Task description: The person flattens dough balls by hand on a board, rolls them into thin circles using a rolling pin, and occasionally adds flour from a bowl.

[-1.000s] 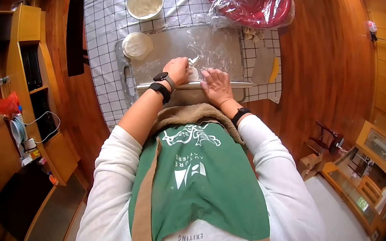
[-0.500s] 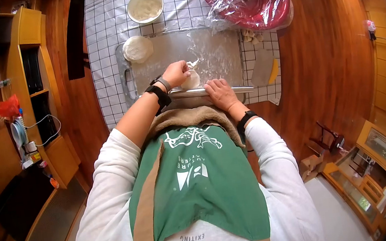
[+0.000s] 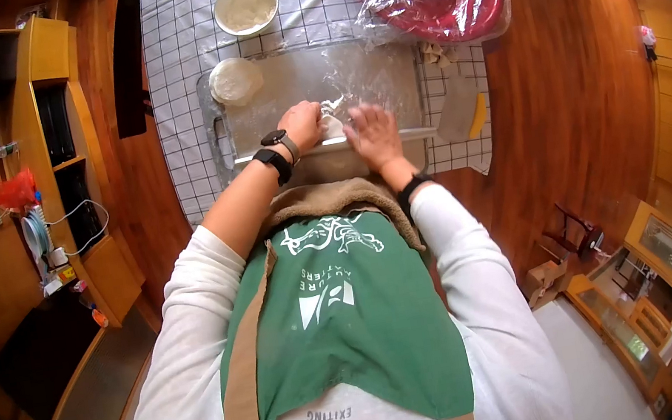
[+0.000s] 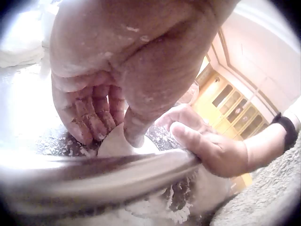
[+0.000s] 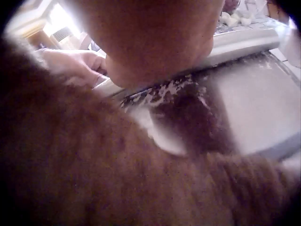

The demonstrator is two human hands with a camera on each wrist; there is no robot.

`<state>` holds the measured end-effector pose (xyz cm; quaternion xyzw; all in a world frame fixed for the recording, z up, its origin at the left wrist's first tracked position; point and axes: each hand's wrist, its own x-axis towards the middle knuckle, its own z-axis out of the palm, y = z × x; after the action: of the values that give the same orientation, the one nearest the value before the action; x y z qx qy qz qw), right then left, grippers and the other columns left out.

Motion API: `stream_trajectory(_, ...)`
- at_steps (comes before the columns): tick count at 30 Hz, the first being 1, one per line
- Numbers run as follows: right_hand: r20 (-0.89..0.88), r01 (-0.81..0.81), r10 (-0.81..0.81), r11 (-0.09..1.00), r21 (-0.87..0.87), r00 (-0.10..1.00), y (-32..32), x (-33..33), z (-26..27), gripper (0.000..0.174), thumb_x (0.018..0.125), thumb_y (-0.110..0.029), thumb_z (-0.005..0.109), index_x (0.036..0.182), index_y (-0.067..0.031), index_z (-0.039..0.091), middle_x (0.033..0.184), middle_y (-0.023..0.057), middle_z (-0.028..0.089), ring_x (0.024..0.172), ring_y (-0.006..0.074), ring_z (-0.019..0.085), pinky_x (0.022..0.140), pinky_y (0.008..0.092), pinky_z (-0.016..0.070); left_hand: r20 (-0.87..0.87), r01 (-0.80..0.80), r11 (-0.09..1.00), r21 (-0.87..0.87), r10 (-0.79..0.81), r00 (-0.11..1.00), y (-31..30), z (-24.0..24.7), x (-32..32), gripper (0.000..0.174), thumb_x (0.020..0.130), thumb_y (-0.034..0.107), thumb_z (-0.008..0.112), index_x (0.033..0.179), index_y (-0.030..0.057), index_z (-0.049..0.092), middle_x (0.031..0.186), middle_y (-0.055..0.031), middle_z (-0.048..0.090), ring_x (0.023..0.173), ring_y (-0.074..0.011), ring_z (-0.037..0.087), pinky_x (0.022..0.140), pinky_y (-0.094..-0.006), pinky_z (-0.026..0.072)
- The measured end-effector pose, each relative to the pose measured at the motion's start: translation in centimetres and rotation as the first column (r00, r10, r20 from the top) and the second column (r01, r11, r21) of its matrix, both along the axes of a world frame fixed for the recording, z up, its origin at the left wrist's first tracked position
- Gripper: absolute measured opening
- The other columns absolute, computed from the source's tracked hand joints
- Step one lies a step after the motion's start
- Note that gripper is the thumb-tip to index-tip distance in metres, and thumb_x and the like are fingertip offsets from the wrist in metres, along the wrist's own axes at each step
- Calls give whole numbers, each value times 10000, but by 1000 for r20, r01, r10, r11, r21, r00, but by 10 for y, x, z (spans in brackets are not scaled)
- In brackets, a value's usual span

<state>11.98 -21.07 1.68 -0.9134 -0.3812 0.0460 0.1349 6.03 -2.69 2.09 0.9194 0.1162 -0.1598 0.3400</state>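
Note:
A small flat round of dough (image 3: 332,125) lies on the grey board (image 3: 277,94), under the hands. My left hand (image 3: 303,125) pinches its far-left edge, and the left wrist view shows the thumb down on the dough (image 4: 114,144) with the other fingers curled beyond it. A long metallic rolling pin (image 3: 327,147) lies crosswise, overlapping the dough's near edge. Over the pin's right part lies my right hand (image 3: 375,133), palm down, fingers stretched forward and slightly blurred. In the right wrist view that hand hides the middle of the pin (image 5: 254,44).
A stack of pale dough rounds (image 3: 235,81) sits at the board's upper left. Behind it is a bowl (image 3: 251,32) of flour. A red basin (image 3: 489,12) under plastic film stands far right, small dough pieces (image 3: 434,53) below it, and a yellow-edged scraper (image 3: 455,110) beside the board.
The rolling pin came toward my body, baring more of the dough, then went forward again under my right hand. My left hand has kept its pinch on the dough.

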Motion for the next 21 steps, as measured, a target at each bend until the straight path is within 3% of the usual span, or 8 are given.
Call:
stream_trajectory(4,67,-116,113,992,39,991,-11,-11,-11,373,867,-433,527,1122,-168,463,1132,41,458,1063,214,435,903,384,324,13,22,1000,14,-22,1000,-6,5,2,89,764,145,635,789,64,608,851,-144,623,861,-339,604,765,-428,489)
stream_trajectory(8,69,12,-13,1000,15,998,11,15,-6,410,857,-483,539,1091,-155,463,1093,54,464,1035,228,444,880,391,339,87,42,999,19,-43,995,-8,3,8,95,771,158,624,784,68,596,843,-141,630,857,-338,609,758,-429,489)
stream_trajectory(10,-62,-219,215,974,-63,975,-4,8,2,367,876,-446,525,1094,-153,484,1106,63,480,1048,235,451,887,405,346,73,77,996,-43,-74,995,-4,2,7,105,776,161,615,780,59,592,851,-150,644,845,-346,612,743,-433,489)
stream_trajectory(11,29,-376,375,924,69,927,-22,-5,-4,310,863,-373,544,1074,-147,515,1091,59,512,1057,226,473,901,393,355,76,59,997,-42,-56,996,0,1,6,105,776,161,615,780,59,592,851,-150,644,845,-346,612,743,-433,489)
stream_trajectory(14,16,-410,410,911,43,912,-36,-8,-16,362,776,-327,657,1047,-125,528,1069,60,539,1026,242,507,880,382,372,10,-14,988,-156,16,1000,7,-3,-2,120,769,152,647,831,55,612,842,-150,656,815,-326,626,729,-408,496)
stream_trajectory(16,21,-417,417,906,69,909,-34,-6,-3,375,750,-276,679,1052,-118,525,1060,57,548,1007,238,522,867,368,385,-8,-69,935,-348,70,997,12,-10,-3,184,777,128,695,914,21,635,806,-127,656,734,-256,635,675,-349,502)
stream_trajectory(17,16,-408,408,910,75,913,-35,-6,4,350,757,-264,662,1050,-122,533,1054,47,550,1009,223,524,872,359,387,-300,-350,708,-613,201,932,12,-19,-4,220,784,120,710,959,2,648,779,-92,658,731,-180,622,674,-307,504)
stream_trajectory(21,27,-395,395,909,130,918,-39,-2,2,341,748,-228,663,1048,-124,540,1040,38,554,1002,213,529,858,346,400,-201,-128,906,-404,48,978,17,-3,-2,192,784,156,705,914,20,664,813,-107,678,738,-208,640,661,-333,505)
